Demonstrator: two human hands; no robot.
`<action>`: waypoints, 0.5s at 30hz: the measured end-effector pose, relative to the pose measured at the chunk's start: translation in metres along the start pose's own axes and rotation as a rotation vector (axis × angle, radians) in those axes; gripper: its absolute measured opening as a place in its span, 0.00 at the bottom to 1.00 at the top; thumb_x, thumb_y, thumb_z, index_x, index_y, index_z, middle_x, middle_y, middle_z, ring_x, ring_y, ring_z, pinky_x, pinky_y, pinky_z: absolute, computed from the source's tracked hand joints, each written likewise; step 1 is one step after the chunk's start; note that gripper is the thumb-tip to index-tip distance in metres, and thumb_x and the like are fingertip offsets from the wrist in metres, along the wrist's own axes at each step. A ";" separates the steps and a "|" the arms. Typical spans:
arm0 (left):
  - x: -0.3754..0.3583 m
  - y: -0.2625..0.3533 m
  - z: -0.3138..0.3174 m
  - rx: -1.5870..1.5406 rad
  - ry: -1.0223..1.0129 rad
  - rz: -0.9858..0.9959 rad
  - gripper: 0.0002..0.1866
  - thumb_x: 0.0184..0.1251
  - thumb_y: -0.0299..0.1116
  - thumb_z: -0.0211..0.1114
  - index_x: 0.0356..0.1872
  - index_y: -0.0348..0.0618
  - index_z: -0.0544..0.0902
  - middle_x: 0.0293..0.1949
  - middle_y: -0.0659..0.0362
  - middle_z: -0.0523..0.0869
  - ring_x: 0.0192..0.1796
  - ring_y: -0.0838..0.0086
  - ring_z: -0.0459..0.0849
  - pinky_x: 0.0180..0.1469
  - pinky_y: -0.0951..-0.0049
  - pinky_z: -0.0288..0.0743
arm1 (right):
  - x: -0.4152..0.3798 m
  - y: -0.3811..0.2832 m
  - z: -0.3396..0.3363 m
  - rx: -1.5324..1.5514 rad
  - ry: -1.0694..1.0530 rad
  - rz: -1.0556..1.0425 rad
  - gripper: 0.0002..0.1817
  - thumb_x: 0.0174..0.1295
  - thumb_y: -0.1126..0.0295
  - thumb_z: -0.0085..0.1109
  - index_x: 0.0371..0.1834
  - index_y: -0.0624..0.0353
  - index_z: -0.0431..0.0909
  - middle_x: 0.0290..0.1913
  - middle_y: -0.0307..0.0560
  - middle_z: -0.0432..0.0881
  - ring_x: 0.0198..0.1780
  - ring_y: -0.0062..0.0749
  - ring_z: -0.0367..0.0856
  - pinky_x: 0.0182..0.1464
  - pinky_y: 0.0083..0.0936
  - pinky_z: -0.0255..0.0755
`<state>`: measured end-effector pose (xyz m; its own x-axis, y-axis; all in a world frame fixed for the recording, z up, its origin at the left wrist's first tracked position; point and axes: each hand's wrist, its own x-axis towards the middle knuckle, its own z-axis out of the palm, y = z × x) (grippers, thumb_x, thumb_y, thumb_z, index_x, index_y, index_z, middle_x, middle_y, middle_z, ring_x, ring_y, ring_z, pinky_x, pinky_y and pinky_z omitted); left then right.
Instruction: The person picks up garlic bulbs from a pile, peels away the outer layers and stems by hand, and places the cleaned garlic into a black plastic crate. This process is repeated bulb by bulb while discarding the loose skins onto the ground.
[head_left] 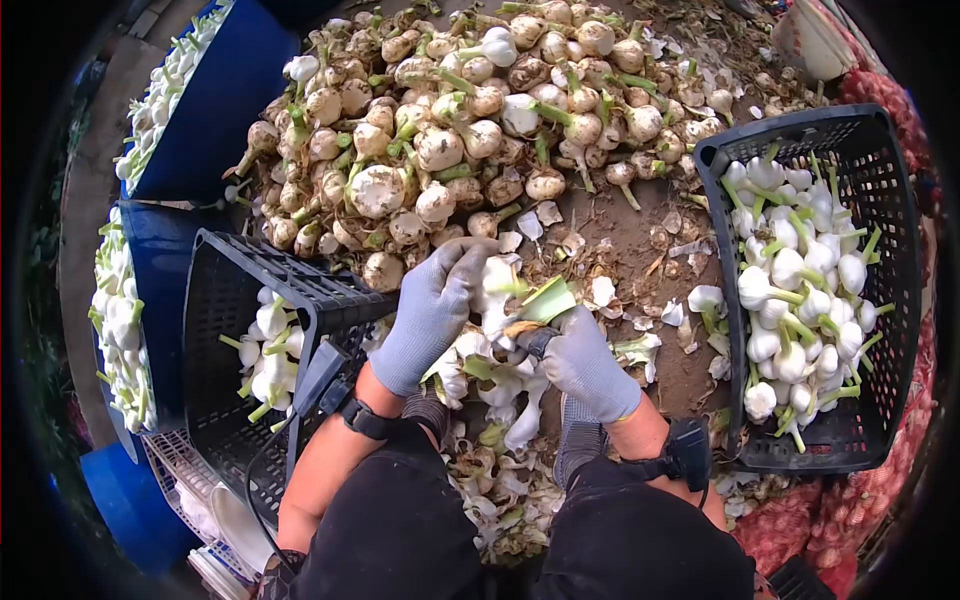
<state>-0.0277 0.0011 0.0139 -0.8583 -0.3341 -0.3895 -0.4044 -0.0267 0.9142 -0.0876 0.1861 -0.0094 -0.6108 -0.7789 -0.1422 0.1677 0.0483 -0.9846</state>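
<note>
Both hands wear grey gloves and meet over the ground between my knees. My left hand point(432, 312) is closed around a white garlic bulb point(494, 290), fingers curled over its top. Close against the bulb, my right hand point(588, 365) pinches a strip of green and white outer skin point(547, 301), its thumb tip dark. A brownish bit of skin point(521, 327) shows between the hands. Right below lie loose white peelings point(524, 425), heaped between my feet.
A big pile of unpeeled garlic point(440, 150) lies ahead. Black crates with cleaned bulbs stand at right point(818, 468) and left point(232, 262). Blue tubs point(215, 100) of white garlic line the far left. Red net sacks point(845, 515) lie at the right edge.
</note>
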 end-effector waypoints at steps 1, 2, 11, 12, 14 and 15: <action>-0.002 0.004 0.002 -0.168 -0.113 -0.055 0.22 0.75 0.42 0.59 0.60 0.35 0.76 0.48 0.60 0.83 0.49 0.79 0.80 0.54 0.78 0.74 | 0.002 0.001 -0.003 0.003 -0.004 0.002 0.10 0.65 0.79 0.53 0.47 0.69 0.80 0.40 0.43 0.85 0.37 0.21 0.83 0.39 0.19 0.77; -0.002 0.004 0.006 -0.166 -0.093 0.110 0.27 0.64 0.33 0.70 0.63 0.37 0.75 0.49 0.60 0.82 0.48 0.79 0.79 0.52 0.76 0.75 | 0.005 0.003 -0.008 -0.011 0.004 0.195 0.12 0.61 0.79 0.55 0.47 0.68 0.79 0.39 0.44 0.85 0.38 0.23 0.84 0.39 0.22 0.77; -0.006 0.000 0.006 -0.204 -0.338 -0.106 0.34 0.58 0.28 0.71 0.67 0.37 0.71 0.61 0.56 0.77 0.57 0.77 0.77 0.59 0.74 0.73 | 0.033 0.010 -0.057 -0.949 0.403 0.142 0.10 0.61 0.77 0.55 0.45 0.66 0.80 0.36 0.44 0.84 0.38 0.29 0.84 0.38 0.31 0.79; -0.006 0.005 0.006 -0.141 -0.334 -0.067 0.34 0.58 0.27 0.68 0.68 0.36 0.70 0.65 0.55 0.73 0.67 0.72 0.70 0.67 0.71 0.67 | 0.031 0.011 -0.063 -0.381 0.278 0.239 0.12 0.60 0.79 0.55 0.47 0.66 0.80 0.40 0.45 0.85 0.43 0.33 0.85 0.42 0.32 0.80; -0.001 -0.010 0.013 -0.139 -0.254 0.040 0.34 0.60 0.28 0.70 0.68 0.36 0.69 0.56 0.57 0.78 0.55 0.76 0.77 0.56 0.75 0.73 | 0.029 -0.018 -0.048 0.382 0.093 0.145 0.18 0.59 0.80 0.56 0.55 0.67 0.78 0.50 0.46 0.84 0.53 0.34 0.83 0.52 0.29 0.80; 0.002 -0.018 0.018 -0.138 -0.174 0.144 0.34 0.63 0.28 0.72 0.68 0.36 0.67 0.48 0.60 0.83 0.43 0.79 0.84 0.46 0.79 0.80 | 0.030 -0.016 -0.040 0.378 0.093 0.144 0.18 0.59 0.80 0.56 0.55 0.67 0.78 0.50 0.46 0.84 0.53 0.34 0.83 0.52 0.29 0.80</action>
<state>-0.0277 0.0178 -0.0052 -0.9500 -0.1769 -0.2572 -0.2380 -0.1227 0.9635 -0.1396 0.1866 -0.0018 -0.6249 -0.7203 -0.3013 0.5180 -0.0938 -0.8502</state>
